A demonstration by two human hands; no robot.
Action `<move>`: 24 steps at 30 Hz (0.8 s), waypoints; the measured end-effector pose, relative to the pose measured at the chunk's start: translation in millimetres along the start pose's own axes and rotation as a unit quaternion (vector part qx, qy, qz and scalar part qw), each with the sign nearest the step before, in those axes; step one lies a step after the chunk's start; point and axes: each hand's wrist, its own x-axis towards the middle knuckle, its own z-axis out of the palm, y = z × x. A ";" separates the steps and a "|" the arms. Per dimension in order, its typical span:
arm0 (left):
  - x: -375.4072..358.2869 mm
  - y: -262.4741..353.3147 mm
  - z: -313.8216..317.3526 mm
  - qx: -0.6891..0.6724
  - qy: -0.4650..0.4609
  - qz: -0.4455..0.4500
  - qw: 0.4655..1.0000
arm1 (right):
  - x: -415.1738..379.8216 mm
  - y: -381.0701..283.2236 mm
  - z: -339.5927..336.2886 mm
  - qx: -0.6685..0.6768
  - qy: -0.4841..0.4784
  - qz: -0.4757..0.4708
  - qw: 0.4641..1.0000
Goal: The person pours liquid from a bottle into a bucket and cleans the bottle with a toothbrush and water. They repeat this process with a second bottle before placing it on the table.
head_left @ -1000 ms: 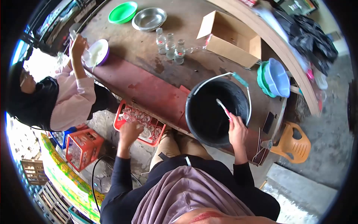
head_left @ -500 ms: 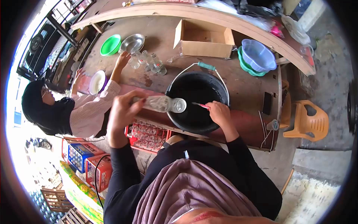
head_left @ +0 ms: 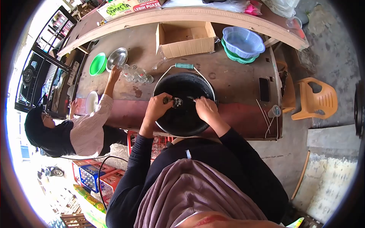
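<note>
Left hand (head_left: 157, 107) fingers grip a bottle (head_left: 173, 101) over the bucket (head_left: 167, 123); right hand (head_left: 205, 108) fingers pinch a brush (head_left: 191, 98)

A long wooden table (head_left: 235, 81), worn and stained brown, carried everything. Near its front edge stood a black bucket (head_left: 178, 121) with a green-gripped wire handle. Behind the bucket sat an open cardboard box (head_left: 190, 45), and just right of the box a blue basket (head_left: 243, 40) was nested in a green one (head_left: 234, 57). Toward the left end a cluster of small glass bottles (head_left: 137, 74) stood close together, with a steel bowl (head_left: 117, 57) and a green bowl (head_left: 98, 64) just beyond them. A white bowl (head_left: 91, 102) lay near the left front edge. On the right lay a dark flat rectangle (head_left: 264, 84), some thin sticks (head_left: 262, 110) and a small cup (head_left: 274, 111).
</note>
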 end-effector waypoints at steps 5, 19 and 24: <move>6.4 -32.5 29.2 0.031 0.028 0.018 0.999 | -9.2 -9.3 -12.4 0.106 0.059 -0.085 0.989; -8.9 -35.5 26.5 0.091 0.109 0.001 0.990 | -8.8 -23.0 6.7 0.101 0.017 -0.089 0.991; -8.7 -36.2 26.1 0.111 0.089 -0.016 0.990 | -11.4 -26.7 0.4 0.096 0.029 -0.086 0.991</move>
